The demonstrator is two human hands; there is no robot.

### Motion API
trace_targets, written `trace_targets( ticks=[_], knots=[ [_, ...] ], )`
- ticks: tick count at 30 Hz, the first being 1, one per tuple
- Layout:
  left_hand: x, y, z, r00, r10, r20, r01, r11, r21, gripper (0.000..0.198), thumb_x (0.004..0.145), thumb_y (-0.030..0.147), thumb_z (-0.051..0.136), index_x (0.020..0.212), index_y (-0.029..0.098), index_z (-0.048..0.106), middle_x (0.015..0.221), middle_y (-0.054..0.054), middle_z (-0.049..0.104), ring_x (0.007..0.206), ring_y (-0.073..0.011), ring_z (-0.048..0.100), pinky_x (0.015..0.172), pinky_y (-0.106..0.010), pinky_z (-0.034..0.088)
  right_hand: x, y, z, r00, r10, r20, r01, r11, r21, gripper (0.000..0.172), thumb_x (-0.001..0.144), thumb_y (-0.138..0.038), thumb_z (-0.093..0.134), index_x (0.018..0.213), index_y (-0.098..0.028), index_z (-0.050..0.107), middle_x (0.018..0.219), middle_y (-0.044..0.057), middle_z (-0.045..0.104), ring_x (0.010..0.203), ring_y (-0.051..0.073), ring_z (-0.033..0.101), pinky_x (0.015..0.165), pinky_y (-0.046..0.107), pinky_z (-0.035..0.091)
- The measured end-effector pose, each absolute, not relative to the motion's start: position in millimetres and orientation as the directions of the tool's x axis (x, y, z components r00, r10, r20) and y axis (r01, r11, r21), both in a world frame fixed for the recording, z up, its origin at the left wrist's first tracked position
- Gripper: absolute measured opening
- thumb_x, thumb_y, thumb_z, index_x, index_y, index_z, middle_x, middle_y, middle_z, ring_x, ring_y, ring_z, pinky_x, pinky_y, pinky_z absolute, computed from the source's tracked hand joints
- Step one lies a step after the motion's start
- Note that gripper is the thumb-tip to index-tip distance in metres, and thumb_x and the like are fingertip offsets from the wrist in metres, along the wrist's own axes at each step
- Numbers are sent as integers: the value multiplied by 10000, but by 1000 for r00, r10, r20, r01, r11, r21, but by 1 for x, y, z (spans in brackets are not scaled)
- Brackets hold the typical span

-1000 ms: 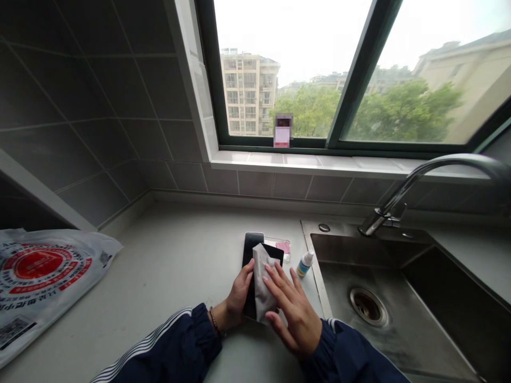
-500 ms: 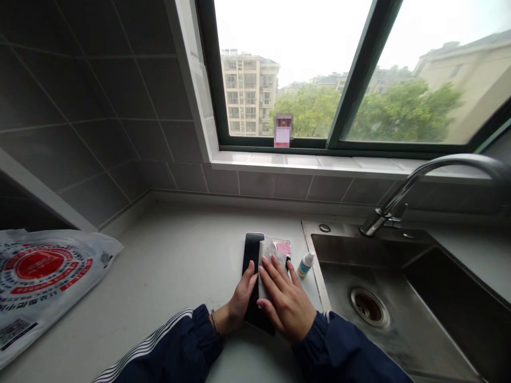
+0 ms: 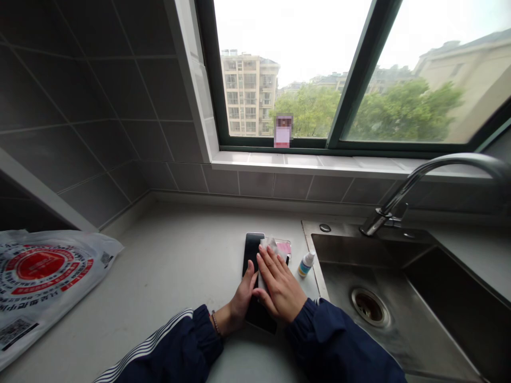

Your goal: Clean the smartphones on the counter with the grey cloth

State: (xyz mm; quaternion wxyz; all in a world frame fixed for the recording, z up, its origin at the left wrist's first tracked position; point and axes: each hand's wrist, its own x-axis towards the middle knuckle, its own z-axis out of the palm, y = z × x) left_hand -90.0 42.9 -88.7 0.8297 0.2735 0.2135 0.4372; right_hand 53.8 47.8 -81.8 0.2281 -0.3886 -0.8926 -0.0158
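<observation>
A dark phone [image 3: 253, 249] lies on the countertop, its far end and near end showing past my hands. My left hand [image 3: 240, 298] grips its left edge, thumb along the top face and the other fingers mostly hidden. My right hand [image 3: 280, 284] presses a whitish cloth [image 3: 270, 243] against the phone, fingers outstretched and close together, thumb near the left one. Just right of the phone, a clear case with a pink patch [image 3: 285, 248] lies partly covered by the cloth and fingers. A small white-capped bottle [image 3: 305, 264] stands upright beside my right hand.
To the right is a steel sink [image 3: 313, 239] with a curved faucet [image 3: 415, 178]. A printed white plastic bag [image 3: 51, 271] rests at the left. Behind the counter [image 3: 187, 255] run a tiled wall and a window.
My right hand has slid slightly left and toward me over the phone, its fingers drawing closer together. The cloth has shifted with it. My left hand stays in place.
</observation>
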Motion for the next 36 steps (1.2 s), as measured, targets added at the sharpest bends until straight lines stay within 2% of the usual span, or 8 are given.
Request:
trace_targets(
  ticks=[6, 10, 14, 17, 24, 28, 31, 36],
  knots=[
    [-90, 41, -91, 482, 850, -212, -599, 497, 629, 717, 935, 602, 380, 1520, 202, 272, 1526, -86, 414, 1460, -269, 258, 1222, -436, 122, 55, 52, -82, -552, 717, 425, 733, 661, -163, 702, 993, -452, 411, 1527, -35, 228, 1607, 172, 130, 1495, 313, 81, 1161, 514, 297],
    [-90, 39, -88, 476, 824, -307, -537, 549, 641, 760, 904, 640, 410, 1500, 175, 330, 1498, -93, 454, 1450, -291, 282, 1224, -449, 132, 56, 53, -84, -509, 742, 436, 758, 627, -182, 707, 998, -455, 388, 1537, -41, 191, 1604, 175, 138, 1496, 307, 80, 1157, 525, 298],
    [-89, 39, -85, 407, 876, -258, -530, 456, 715, 655, 921, 596, 422, 1466, 233, 405, 1543, -29, 387, 1474, -250, 223, 1233, -399, 90, 56, 49, -85, -527, 738, 421, 747, 638, -184, 732, 993, -482, 391, 1541, -46, 177, 1606, 176, 120, 1494, 317, 80, 1157, 530, 296],
    [-87, 42, -85, 397, 901, -172, -552, 384, 740, 609, 938, 576, 394, 1404, 198, 497, 1551, -35, 375, 1488, -223, 166, 1232, -358, 49, 55, 43, -83, -589, 716, 375, 711, 679, -181, 751, 985, -511, 405, 1541, -54, 191, 1608, 163, 117, 1492, 321, 94, 1165, 520, 292],
    [-86, 45, -87, 339, 923, -184, -692, 377, 615, 578, 915, 573, 462, 1196, 109, 661, 1343, -138, 613, 1439, -267, 320, 1230, -386, 97, 53, 31, -80, -696, 639, 328, 611, 767, -198, 738, 990, -540, 379, 1522, -44, 255, 1603, 138, 160, 1489, 320, 115, 1178, 515, 278],
    [-88, 47, -90, 288, 932, -219, -720, 362, 592, 541, 919, 557, 473, 1058, 92, 711, 1239, -152, 676, 1398, -272, 396, 1227, -392, 129, 50, 27, -80, -711, 616, 338, 580, 786, -211, 727, 987, -545, 393, 1513, -55, 287, 1592, 132, 212, 1482, 320, 155, 1171, 518, 295],
    [-89, 48, -92, 275, 941, -196, -703, 336, 626, 527, 923, 539, 483, 1136, 102, 688, 1304, -133, 642, 1426, -249, 347, 1232, -366, 98, 49, 27, -81, -677, 633, 376, 603, 770, -209, 699, 987, -508, 421, 1510, -60, 299, 1584, 141, 233, 1477, 323, 178, 1159, 520, 319],
    [-90, 46, -92, 420, 895, -150, -638, 409, 653, 652, 936, 597, 381, 1391, 147, 510, 1488, -92, 473, 1487, -218, 159, 1231, -363, -5, 49, 31, -83, -591, 701, 400, 692, 695, -194, 688, 989, -460, 426, 1526, -65, 256, 1594, 148, 189, 1483, 317, 154, 1150, 514, 329]
  ],
)
